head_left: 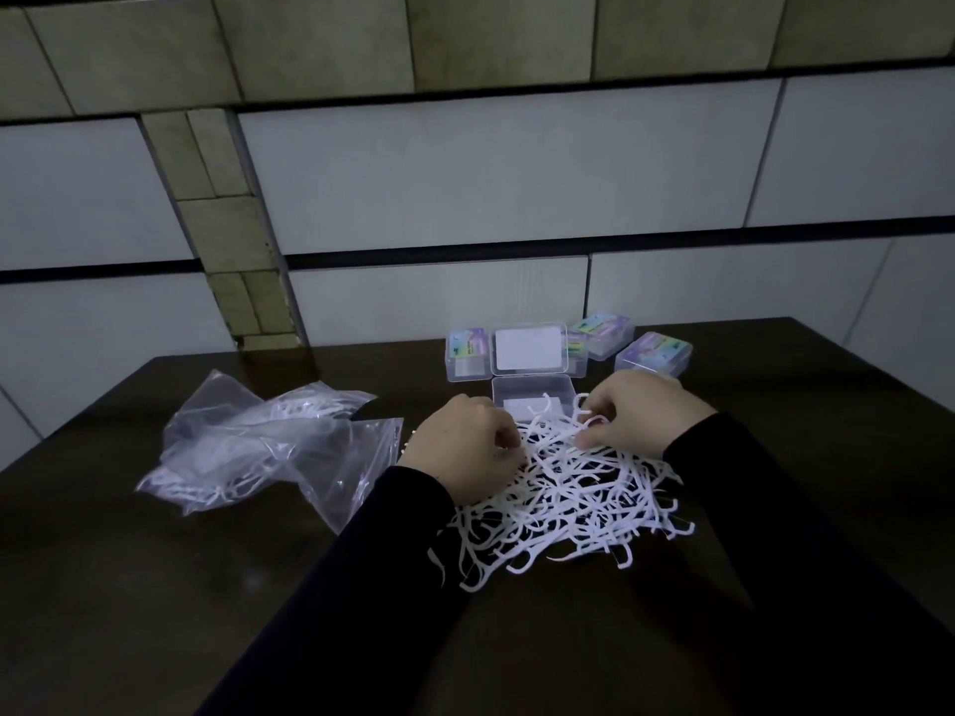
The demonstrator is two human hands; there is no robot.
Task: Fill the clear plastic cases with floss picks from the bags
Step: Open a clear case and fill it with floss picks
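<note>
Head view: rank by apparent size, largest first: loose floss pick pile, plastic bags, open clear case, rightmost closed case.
1. Loose floss pick pile and plastic bags: similar spread, too close to rank.
2. Open clear case, lid raised.
3. Rightmost closed case, though it sits farther back, so uncertain.

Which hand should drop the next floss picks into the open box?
Probably the right hand. It already pinches floss picks at the far edge of the pile, right beside the open clear case. The left hand is curled at the pile's left side, slightly farther from the case.
</note>
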